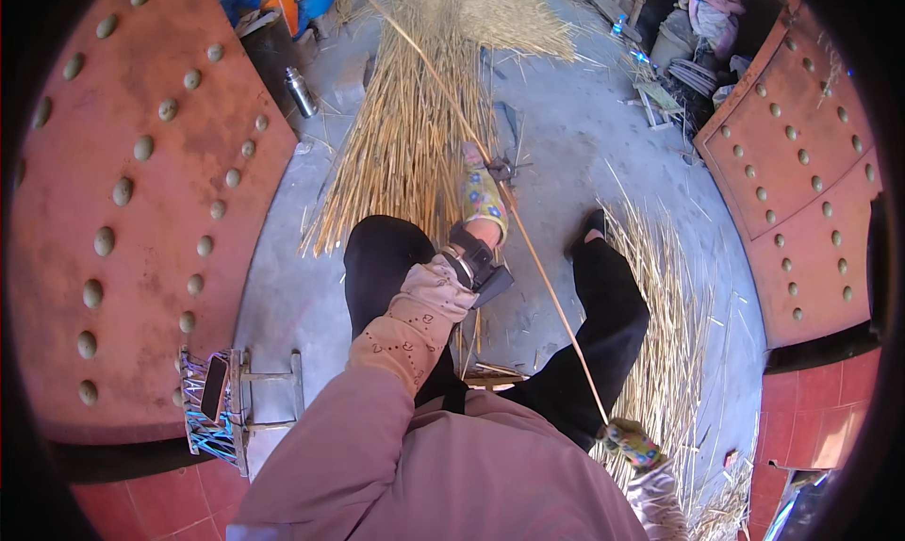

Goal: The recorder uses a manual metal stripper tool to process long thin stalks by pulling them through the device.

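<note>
- Head view, seen from beside the seated worker: one long thin tan stalk (pixel 551 282) runs diagonally from top left, between the knees, down to lower right.
- Right hand (pixel 633 447), in a yellow-green patterned glove, out past the right thigh: closed, gripping the stalk's near end.
- Left hand (pixel 479 188), in a pale yellow glove with blue flowers, reaches forward to the stalk's middle, right by a small dark fixture (pixel 501 170). Fingers blurred; can't tell if they're closed round it.
- Black strapped device (pixel 479 260) on the left wrist, over a pink sleeve.
- Big spread of straw-coloured stalks (pixel 401 155) lies ahead, just left of the left hand.
- Second, looser heap of pale stalks (pixel 671 305) on the grey concrete floor (pixel 584 117), beside the right leg.
- Low wooden stool with blue and purple woven cord (pixel 215 431) at left, dark phone (pixel 215 388) on top.
- Shiny steel flask (pixel 301 92) further off, near the red studded door (pixel 156 249).
</note>
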`<state>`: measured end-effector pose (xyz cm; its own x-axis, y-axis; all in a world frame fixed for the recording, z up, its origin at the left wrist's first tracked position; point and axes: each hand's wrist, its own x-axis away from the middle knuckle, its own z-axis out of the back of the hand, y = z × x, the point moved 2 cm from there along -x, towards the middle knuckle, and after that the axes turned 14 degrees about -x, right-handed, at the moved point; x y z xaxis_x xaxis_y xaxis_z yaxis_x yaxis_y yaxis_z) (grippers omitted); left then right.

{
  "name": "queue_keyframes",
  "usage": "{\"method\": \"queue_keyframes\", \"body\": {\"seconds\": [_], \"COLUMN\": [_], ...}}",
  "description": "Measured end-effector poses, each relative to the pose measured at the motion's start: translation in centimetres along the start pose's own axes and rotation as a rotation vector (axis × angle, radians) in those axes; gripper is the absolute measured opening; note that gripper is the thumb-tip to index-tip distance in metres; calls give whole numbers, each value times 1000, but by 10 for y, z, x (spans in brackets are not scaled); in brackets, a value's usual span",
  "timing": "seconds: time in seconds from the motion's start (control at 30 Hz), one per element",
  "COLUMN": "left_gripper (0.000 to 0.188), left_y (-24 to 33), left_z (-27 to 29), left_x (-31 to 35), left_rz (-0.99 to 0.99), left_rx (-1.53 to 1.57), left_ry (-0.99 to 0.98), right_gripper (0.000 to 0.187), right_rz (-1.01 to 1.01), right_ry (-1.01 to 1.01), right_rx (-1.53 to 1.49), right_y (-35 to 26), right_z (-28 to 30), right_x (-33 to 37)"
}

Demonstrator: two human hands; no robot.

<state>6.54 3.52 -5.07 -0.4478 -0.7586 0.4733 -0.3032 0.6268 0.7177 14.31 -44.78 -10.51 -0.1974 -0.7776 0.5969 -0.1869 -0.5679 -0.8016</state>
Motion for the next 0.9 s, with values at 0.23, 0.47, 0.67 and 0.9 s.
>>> {"method": "queue_keyframes", "body": {"seconds": [0.23,0.47,0.67,0.9], "left_gripper": [45,55,54,52], "left_y": [-40,-31,-6,-52], "left_z": [-37,-4,51,-9], "left_x": [60,7,-30,55], "left_rz": [27,-275,-29,110], "left_rx": [15,-395,-53,10], "left_ry": [25,210,48,24], "right_gripper": [43,29,31,30], "right_rz": [71,354,-135,-1], "right_ry": [-318,13,-233,-68], "right_rx": [-648,-566,-728,-575], "right_y": [-203,-187,-56,-194], "right_z": [-89,-105,-30,-98], "right_x": [-63,-143,3,-71]}}
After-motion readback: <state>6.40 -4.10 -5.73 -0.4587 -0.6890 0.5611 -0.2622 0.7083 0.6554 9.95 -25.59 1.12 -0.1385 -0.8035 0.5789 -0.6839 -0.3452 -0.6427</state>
